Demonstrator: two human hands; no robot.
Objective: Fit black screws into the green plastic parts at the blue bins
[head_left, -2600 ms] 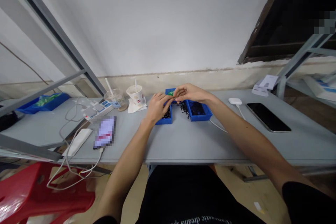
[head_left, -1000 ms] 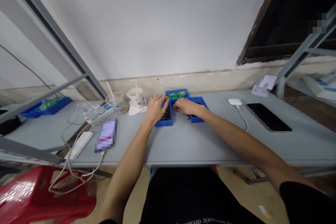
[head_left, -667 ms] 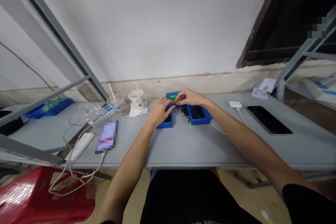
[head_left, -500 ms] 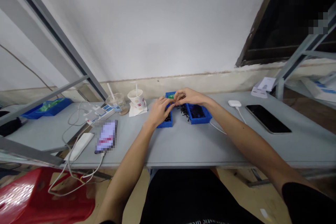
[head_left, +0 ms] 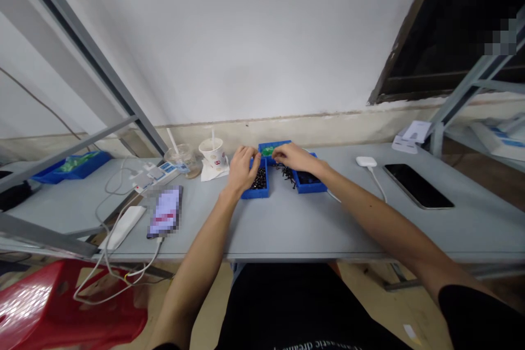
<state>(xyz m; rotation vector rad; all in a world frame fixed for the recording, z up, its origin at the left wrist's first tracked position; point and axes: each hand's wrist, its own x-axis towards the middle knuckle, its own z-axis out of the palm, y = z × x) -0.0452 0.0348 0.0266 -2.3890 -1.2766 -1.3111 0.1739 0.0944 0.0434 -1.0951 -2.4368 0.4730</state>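
At the center of the frame, the person's left hand (head_left: 243,168) is hanging over the far left part of a blue box of black pieces (head_left: 256,194), whose near edge and right wall are showing below and beside it. Its fingers are lying close together with the thumb standing slightly apart; one cannot tell whether the tips are gripping anything. Just right of center, the right hand (head_left: 294,156) is bending its fingers down and leftward, and whether they are pinching something is too small to tell. Below it, a pile of thin black parts (head_left: 288,176) is filling the gap between that box and a second blue box (head_left: 314,188), spilling against the latter's left edge. A third blue box (head_left: 283,143), holding a green bag (head_left: 268,151), is standing behind, toward the wall (head_left: 254,65). The two hands are staying apart, with a narrow space opening between them. In front of the boxes, a wide band of grey tabletop (head_left: 283,229) is running down to the front edge at lower center, giving the forearms room. At left, a paper cup (head_left: 213,156) is standing near the left hand, while a pixelated phone (head_left: 165,210) is lying farther off, close to the front edge. At right, a white case (head_left: 366,162) and a black phone (head_left: 419,185) are sitting beyond the right forearm.
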